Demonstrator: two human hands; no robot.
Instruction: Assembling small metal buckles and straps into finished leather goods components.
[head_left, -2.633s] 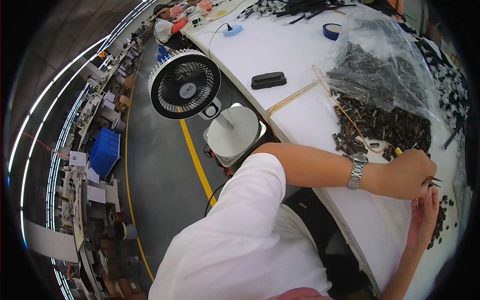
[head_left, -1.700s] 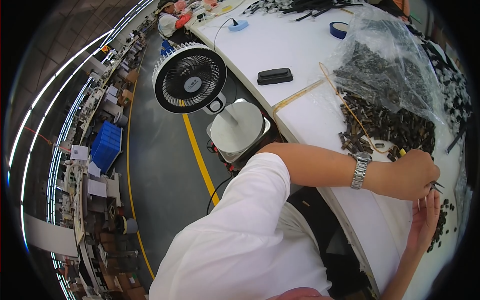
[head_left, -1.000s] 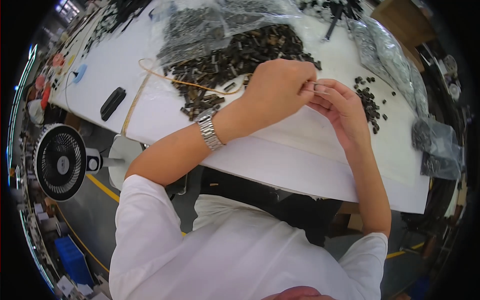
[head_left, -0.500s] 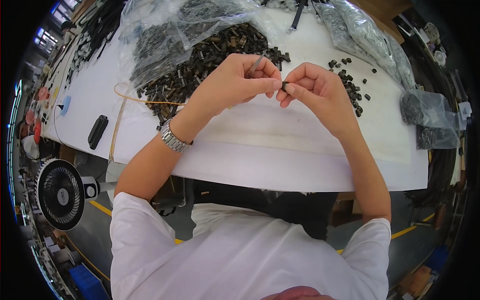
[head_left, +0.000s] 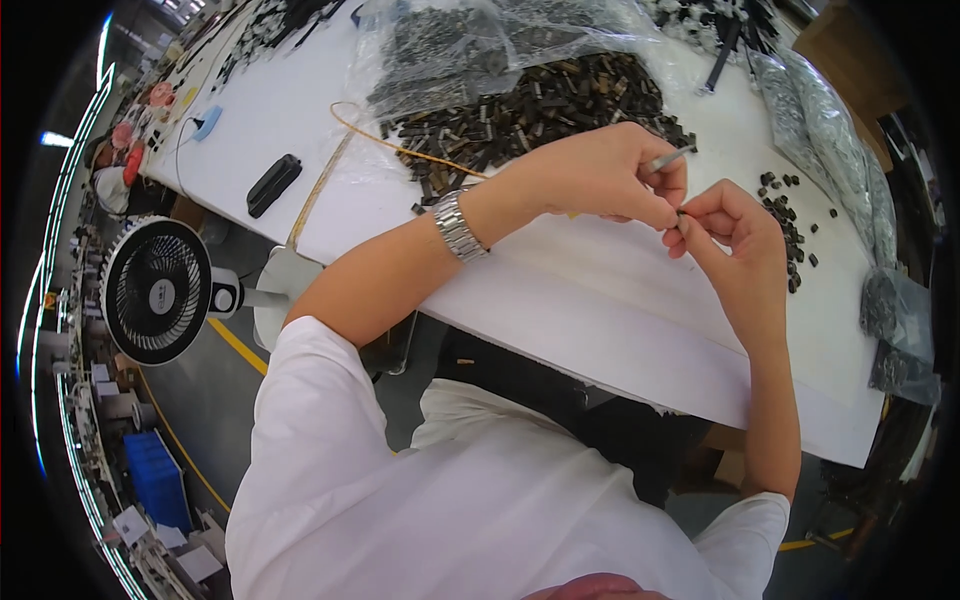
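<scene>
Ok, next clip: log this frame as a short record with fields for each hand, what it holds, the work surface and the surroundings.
left hand: left hand, metal-link wristwatch on the wrist, pinches a thin grey metal pin
right hand: right hand pinches a tiny dark part at the fingertips
contact: fingertips of both hands meet above the table
surface: white worktable
on table: heap of small dark metal parts, clear plastic bags of parts, flat black rectangular case
floor: black round pedestal fan
</scene>
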